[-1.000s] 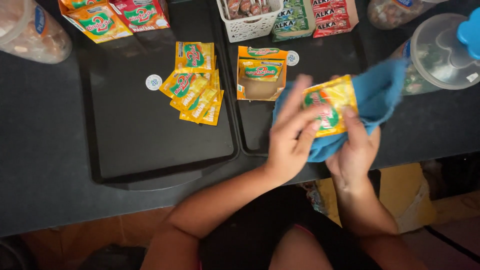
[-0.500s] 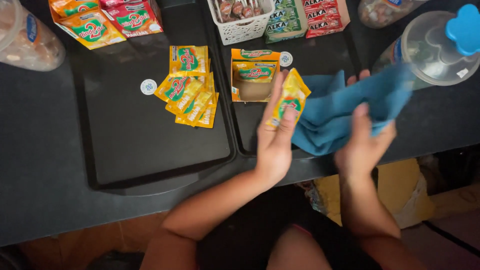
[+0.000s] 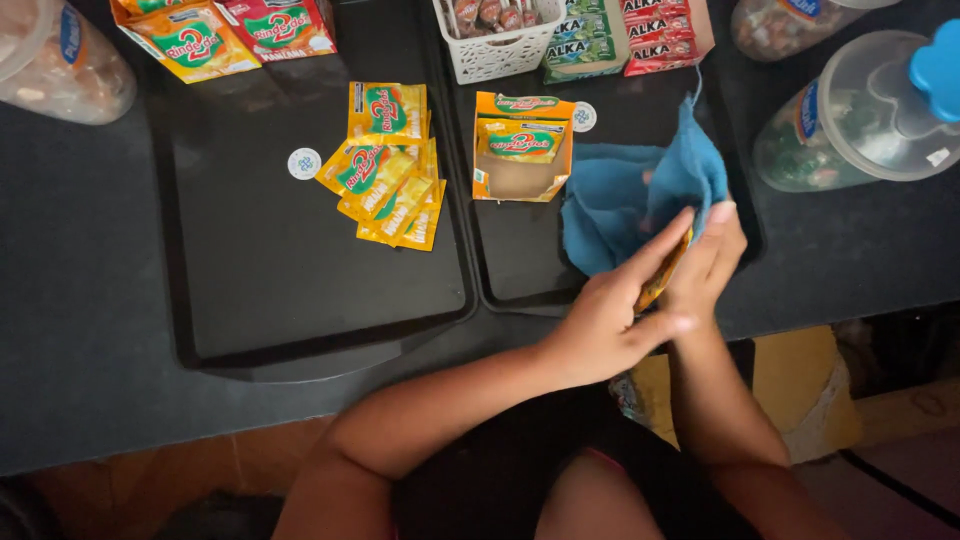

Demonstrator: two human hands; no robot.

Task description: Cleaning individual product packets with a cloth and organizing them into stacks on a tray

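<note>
A pile of sachets [image 3: 385, 170] was spread on the left tray [image 3: 250, 300]. An open box [image 3: 522, 147] was stood on the right tray [image 3: 510, 285]. One sachet [image 3: 662, 272] was pinched edge-on between left hand [image 3: 610, 320] and right hand [image 3: 705, 265], against a blue cloth [image 3: 635, 195].

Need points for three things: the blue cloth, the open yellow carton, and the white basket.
blue cloth [image 3: 620, 205], head view, on the spread part lying on the right tray.
open yellow carton [image 3: 522, 178], head view, on its bare cardboard inside below the packet.
white basket [image 3: 500, 52], head view, on its front latticed wall.
</note>
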